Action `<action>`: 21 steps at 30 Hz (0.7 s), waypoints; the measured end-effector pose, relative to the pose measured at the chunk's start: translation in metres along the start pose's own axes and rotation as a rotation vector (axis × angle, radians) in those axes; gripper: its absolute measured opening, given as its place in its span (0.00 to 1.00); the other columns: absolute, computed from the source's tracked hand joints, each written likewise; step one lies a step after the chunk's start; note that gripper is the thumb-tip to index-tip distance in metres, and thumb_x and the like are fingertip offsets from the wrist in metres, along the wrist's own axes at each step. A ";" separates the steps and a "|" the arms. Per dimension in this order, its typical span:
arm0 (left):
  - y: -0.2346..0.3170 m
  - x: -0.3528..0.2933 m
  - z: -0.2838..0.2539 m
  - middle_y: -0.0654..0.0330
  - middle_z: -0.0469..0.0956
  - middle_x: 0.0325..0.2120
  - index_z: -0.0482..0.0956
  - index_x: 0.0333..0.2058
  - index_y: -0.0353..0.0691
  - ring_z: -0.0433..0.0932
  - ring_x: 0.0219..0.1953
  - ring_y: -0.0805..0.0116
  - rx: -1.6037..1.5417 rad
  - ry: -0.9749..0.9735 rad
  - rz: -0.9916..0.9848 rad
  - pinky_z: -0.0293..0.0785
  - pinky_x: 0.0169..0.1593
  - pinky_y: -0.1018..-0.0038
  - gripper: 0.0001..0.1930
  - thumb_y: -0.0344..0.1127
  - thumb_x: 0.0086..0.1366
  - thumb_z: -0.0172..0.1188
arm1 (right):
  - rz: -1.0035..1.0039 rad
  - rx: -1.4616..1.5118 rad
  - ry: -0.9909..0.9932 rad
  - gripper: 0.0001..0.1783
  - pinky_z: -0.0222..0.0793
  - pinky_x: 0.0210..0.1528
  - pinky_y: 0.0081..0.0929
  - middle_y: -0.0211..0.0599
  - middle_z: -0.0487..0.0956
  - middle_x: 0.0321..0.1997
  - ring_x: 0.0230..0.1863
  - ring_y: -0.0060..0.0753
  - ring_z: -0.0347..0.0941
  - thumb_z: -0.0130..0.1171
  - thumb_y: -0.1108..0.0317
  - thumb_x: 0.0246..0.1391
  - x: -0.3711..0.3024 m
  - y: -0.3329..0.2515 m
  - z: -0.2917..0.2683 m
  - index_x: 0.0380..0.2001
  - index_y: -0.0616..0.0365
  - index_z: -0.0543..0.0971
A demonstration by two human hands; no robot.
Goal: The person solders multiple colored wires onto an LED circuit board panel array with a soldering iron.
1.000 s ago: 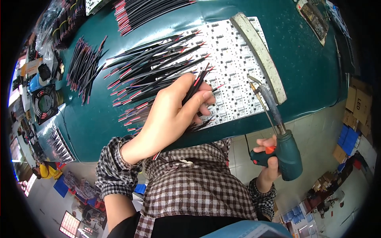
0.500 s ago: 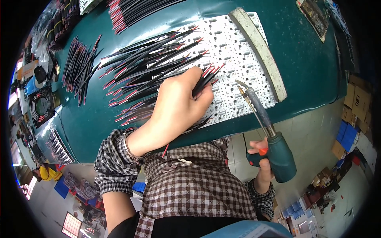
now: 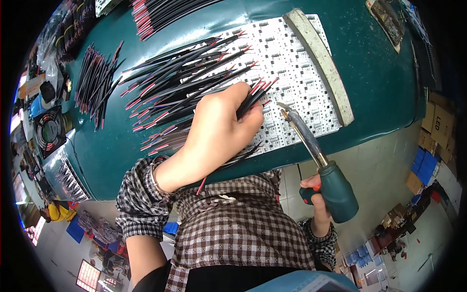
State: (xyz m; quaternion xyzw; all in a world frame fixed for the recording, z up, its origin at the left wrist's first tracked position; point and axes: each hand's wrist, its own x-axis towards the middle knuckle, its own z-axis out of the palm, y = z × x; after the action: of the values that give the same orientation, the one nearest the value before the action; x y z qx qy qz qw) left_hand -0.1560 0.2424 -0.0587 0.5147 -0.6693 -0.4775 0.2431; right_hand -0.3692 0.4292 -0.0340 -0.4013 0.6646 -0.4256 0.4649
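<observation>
My left hand point(image 3: 221, 129) is closed round a small bundle of black-sleeved wires point(image 3: 252, 100), their red and bare ends poking out past the fingers to the right. Beneath it lies a white sheet of circuit boards point(image 3: 277, 58) dotted with small components. In my right hand point(image 3: 318, 204) is a green soldering gun point(image 3: 339, 192), gripped by its handle. Its tip points up and left over the boards, a short way right of the held wire ends and apart from them. Rows of black wires point(image 3: 170, 80) stick out leftward from the boards' left part.
A curved grey metal bar point(image 3: 321, 68) rests across the boards' right side. Loose wires point(image 3: 97, 85) lie on the green table point(image 3: 374, 92) at left, with a red-ended bundle point(image 3: 160, 17) at the back. A fan point(image 3: 50, 130) stands far left; a dark worn tray point(image 3: 386, 22) lies far right.
My right hand has brought the soldering gun a little to the left, so its tip is nearer the wire ends. My left hand has barely shifted and still grips the wires.
</observation>
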 end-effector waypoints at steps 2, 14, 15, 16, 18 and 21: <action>0.002 -0.001 0.000 0.47 0.70 0.14 0.70 0.25 0.32 0.73 0.15 0.51 0.028 0.006 0.003 0.68 0.23 0.63 0.10 0.29 0.58 0.63 | 0.035 0.047 0.025 0.19 0.75 0.45 0.30 0.38 0.85 0.35 0.38 0.33 0.81 0.73 0.61 0.50 0.000 -0.001 0.002 0.39 0.63 0.83; 0.004 0.001 -0.001 0.47 0.71 0.14 0.69 0.24 0.33 0.75 0.17 0.48 0.050 -0.003 -0.003 0.69 0.23 0.62 0.10 0.28 0.57 0.62 | 0.059 -0.031 -0.006 0.18 0.74 0.46 0.32 0.36 0.85 0.35 0.38 0.35 0.80 0.74 0.62 0.48 -0.001 0.000 0.001 0.38 0.63 0.83; 0.004 0.001 -0.001 0.47 0.71 0.14 0.70 0.24 0.33 0.74 0.16 0.48 0.055 -0.004 -0.002 0.69 0.23 0.62 0.10 0.28 0.57 0.62 | 0.059 -0.030 -0.006 0.18 0.74 0.46 0.32 0.36 0.85 0.35 0.38 0.35 0.80 0.74 0.62 0.48 -0.001 0.000 0.000 0.38 0.63 0.83; 0.005 0.001 -0.001 0.47 0.71 0.14 0.70 0.24 0.32 0.74 0.16 0.48 0.059 -0.005 0.000 0.68 0.23 0.62 0.10 0.28 0.57 0.62 | 0.044 -0.073 -0.028 0.18 0.74 0.45 0.32 0.36 0.85 0.35 0.38 0.36 0.80 0.74 0.62 0.49 -0.001 0.001 -0.001 0.38 0.63 0.83; 0.005 0.001 -0.001 0.47 0.70 0.14 0.70 0.24 0.32 0.74 0.16 0.48 0.052 -0.010 -0.011 0.68 0.23 0.62 0.10 0.28 0.57 0.62 | 0.030 -0.117 -0.050 0.18 0.74 0.45 0.32 0.36 0.85 0.35 0.37 0.36 0.80 0.74 0.62 0.49 0.001 0.000 -0.001 0.39 0.62 0.83; 0.006 0.001 -0.002 0.47 0.70 0.14 0.70 0.24 0.32 0.74 0.16 0.48 0.046 -0.016 -0.027 0.69 0.23 0.62 0.10 0.28 0.57 0.62 | 0.043 -0.094 -0.036 0.18 0.74 0.45 0.33 0.35 0.86 0.35 0.37 0.36 0.80 0.74 0.61 0.49 0.001 -0.001 0.001 0.39 0.62 0.83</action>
State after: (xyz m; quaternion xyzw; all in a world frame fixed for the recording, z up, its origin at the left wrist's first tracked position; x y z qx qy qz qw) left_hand -0.1576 0.2413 -0.0529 0.5255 -0.6750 -0.4691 0.2193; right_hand -0.3682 0.4275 -0.0342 -0.4158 0.6840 -0.3764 0.4665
